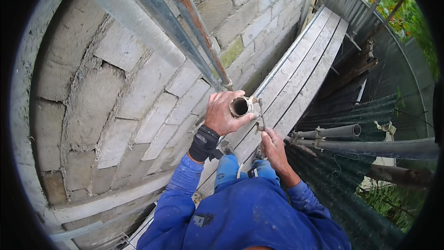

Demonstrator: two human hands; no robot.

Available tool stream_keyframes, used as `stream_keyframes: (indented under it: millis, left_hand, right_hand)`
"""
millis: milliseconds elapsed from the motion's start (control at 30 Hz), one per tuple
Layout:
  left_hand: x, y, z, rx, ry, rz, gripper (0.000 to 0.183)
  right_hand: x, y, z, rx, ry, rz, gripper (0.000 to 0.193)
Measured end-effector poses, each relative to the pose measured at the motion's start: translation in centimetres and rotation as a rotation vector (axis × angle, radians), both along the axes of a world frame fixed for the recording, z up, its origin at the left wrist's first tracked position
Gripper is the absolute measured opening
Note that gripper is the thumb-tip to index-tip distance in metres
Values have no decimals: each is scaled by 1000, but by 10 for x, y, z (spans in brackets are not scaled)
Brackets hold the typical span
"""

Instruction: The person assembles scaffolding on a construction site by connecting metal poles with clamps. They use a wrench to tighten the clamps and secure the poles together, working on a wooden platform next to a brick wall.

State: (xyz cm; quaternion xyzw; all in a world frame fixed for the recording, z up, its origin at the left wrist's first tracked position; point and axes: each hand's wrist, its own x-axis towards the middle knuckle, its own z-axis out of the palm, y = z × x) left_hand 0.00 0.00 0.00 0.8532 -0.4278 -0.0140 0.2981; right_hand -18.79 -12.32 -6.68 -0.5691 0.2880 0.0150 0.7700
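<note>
My left hand [223, 113], with a black band at the wrist, is closed around a round metal scaffold coupler [250, 105]. The coupler's dark round opening faces up; whether a tube runs down through it is hidden by my fingers. Between the fingers of my right hand [274, 152] is a thin metal spanner [262, 115]. Its far end meets the bolt at the coupler's right side. Below both hands, my feet stand on grey planks [296, 83].
A rough block wall [152, 106] rises along the left. Metal poles [185, 28] slant down in front of it. To the right are horizontal scaffold tubes [370, 146], dark green corrugated sheeting [342, 171] and a grey metal fence [388, 32], below the planks' edge.
</note>
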Motion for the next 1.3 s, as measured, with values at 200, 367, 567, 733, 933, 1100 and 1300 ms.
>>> stream_keyframes:
  millis: [200, 367, 567, 733, 933, 1100, 1300]
  left_hand:
    - [-9, -7, 0, -33, 10, 8, 58]
    - [-12, -7, -4, -88, -6, 59, 57]
    - [-13, -11, 0, -69, 22, 87, 51]
    - [-12, -11, 5, -28, 76, 90, 51]
    - [-7, -8, 5, -18, 33, 43, 54]
    - [-4, -9, 0, -33, 73, -3, 50]
    - [-10, -10, 4, -42, 102, 17, 46]
  right_hand:
    - [0, -1, -2, -508, -118, 137, 41]
    - [19, -9, 69, -178, 100, 384, 47]
    - [19, -4, 20, -537, 14, 395, 52]
    - [22, -5, 2, -554, -63, 344, 50]
    - [26, -30, 77, 135, 73, 349, 25]
    - [19, -16, -8, -404, -121, 350, 23]
    - [26, -32, 82, 184, 64, 371, 25]
